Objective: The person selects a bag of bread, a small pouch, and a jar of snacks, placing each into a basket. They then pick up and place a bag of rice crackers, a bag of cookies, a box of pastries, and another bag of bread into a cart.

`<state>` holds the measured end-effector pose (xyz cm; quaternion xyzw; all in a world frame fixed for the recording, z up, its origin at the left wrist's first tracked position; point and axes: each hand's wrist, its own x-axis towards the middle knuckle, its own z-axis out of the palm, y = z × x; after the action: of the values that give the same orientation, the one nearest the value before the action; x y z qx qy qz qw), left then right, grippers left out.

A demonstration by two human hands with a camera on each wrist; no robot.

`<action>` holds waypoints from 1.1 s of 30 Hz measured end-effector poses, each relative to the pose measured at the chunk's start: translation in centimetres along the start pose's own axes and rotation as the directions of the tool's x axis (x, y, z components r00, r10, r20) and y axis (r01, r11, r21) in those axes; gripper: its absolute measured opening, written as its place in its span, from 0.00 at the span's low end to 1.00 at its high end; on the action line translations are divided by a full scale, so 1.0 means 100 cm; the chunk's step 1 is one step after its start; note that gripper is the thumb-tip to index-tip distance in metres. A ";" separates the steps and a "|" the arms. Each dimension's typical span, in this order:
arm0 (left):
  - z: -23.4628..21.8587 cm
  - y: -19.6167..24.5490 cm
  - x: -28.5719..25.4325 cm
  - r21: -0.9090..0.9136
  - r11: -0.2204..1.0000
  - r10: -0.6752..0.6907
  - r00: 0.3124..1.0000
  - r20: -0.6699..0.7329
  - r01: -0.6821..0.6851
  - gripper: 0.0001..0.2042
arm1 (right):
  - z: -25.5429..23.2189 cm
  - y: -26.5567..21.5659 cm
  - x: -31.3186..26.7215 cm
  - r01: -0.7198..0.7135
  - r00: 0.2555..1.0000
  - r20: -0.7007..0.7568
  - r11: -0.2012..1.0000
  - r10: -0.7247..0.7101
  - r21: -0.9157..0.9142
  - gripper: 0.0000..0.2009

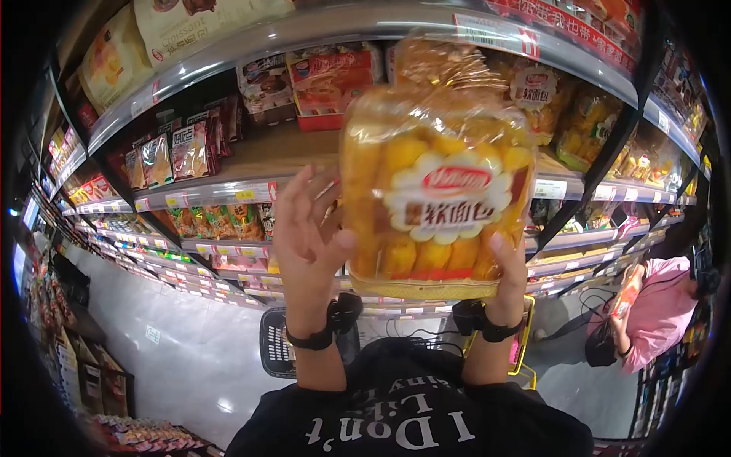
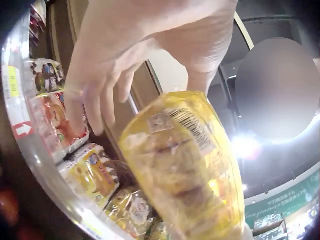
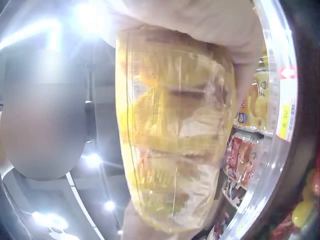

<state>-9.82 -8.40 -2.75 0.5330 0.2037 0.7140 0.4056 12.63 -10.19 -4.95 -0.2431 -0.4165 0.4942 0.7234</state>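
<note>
A clear bag of soft bread rolls (image 1: 438, 236), with a white flower-shaped label, is held up in front of the shelves. My right hand (image 1: 509, 278) grips its lower right edge, thumb on the front and the other fingers hidden behind. My left hand (image 1: 306, 236) is at the bag's left side, fingers spread and slightly bent, thumb tip close to its edge. In the left wrist view the bag's barcode side (image 2: 192, 127) lies below the left thumb. The right wrist view shows the right hand (image 3: 200, 20) across one end of the bag.
More bagged bread (image 1: 535, 95) sits on the shelf behind, beside a red packet (image 1: 333, 80). Small snack bags (image 1: 189, 148) are at the left. A shopping basket (image 1: 276, 343) is below. A person in a pink shirt (image 1: 661, 305) is at the right, holding a packet.
</note>
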 end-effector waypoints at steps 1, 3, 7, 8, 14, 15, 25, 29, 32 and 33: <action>-0.005 -0.006 -0.001 0.044 0.999 -0.023 0.999 0.042 0.022 0.39 | -0.005 0.005 -0.003 -0.035 0.998 -0.052 0.994 0.040 0.108 0.26; -0.007 -0.012 -0.003 0.123 0.991 -0.074 0.986 0.151 0.055 0.37 | -0.006 0.006 -0.001 -0.041 0.992 -0.109 0.981 0.062 0.188 0.25; 0.006 -0.014 -0.010 0.264 0.959 -0.156 0.968 0.196 0.101 0.31 | -0.014 0.012 -0.003 -0.058 0.989 -0.119 0.978 0.083 0.199 0.25; 0.011 -0.015 -0.011 0.294 0.949 -0.165 0.974 0.156 0.114 0.30 | -0.018 0.014 -0.003 -0.057 0.992 -0.096 0.977 0.079 0.207 0.25; 0.009 -0.020 -0.011 0.232 0.947 -0.244 0.968 0.067 0.222 0.24 | -0.022 0.011 -0.010 -0.088 0.996 0.001 0.971 0.089 0.221 0.28; 0.008 -0.021 -0.011 0.218 0.949 -0.247 0.966 0.074 0.226 0.25 | -0.021 0.010 -0.010 -0.077 0.997 -0.002 0.976 0.079 0.202 0.29; 0.011 -0.046 -0.011 0.059 0.997 -0.062 0.944 0.323 0.046 0.54 | 0.003 0.004 -0.024 0.165 0.974 0.163 0.985 -0.156 -0.043 0.43; -0.009 -0.064 -0.044 -0.057 0.901 -0.403 0.879 0.254 0.430 0.62 | 0.005 -0.009 -0.016 0.446 0.794 0.509 0.887 -0.332 -0.118 0.39; -0.014 -0.077 -0.050 -0.171 0.843 -0.463 0.850 0.252 0.510 0.62 | 0.007 -0.002 -0.017 0.575 0.702 0.525 0.818 -0.482 -0.017 0.30; -0.010 -0.081 -0.050 -0.216 0.833 -0.451 0.851 0.267 0.509 0.62 | 0.006 0.000 -0.022 0.618 0.698 0.474 0.786 -0.537 -0.018 0.28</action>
<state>-7.33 -7.48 -11.96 0.4726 0.1861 0.5510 0.6622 11.72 -12.21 -5.44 -0.0430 -0.6671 0.2443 0.7025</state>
